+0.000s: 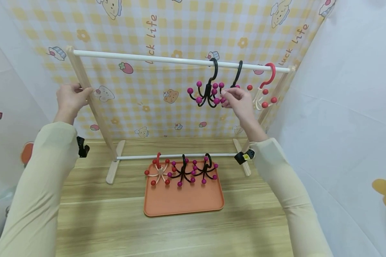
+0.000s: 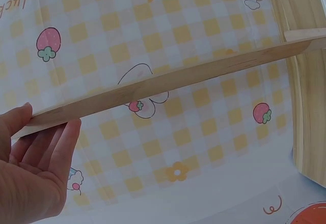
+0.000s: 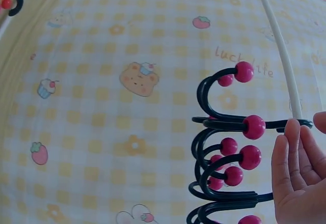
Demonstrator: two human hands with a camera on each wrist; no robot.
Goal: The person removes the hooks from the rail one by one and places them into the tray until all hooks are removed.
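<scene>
My left hand grips the left wooden post of a rack, thumb on one side and fingers on the other, as the left wrist view also shows. My right hand is raised beside two black multi-arm hook hangers with pink ball tips. The nearer-left hanger and the second hanger both hang from the white top bar; my hand partly hides the second. In the right wrist view the fingers are nearly straight, beside the black hangers. Nothing is visibly held.
A red-and-white hook hanger hangs at the bar's right end. Below, an orange tray on the wooden table holds one red-and-white hanger and two black ones. A white lower bar runs behind the tray; a checkered cloth backs the rack.
</scene>
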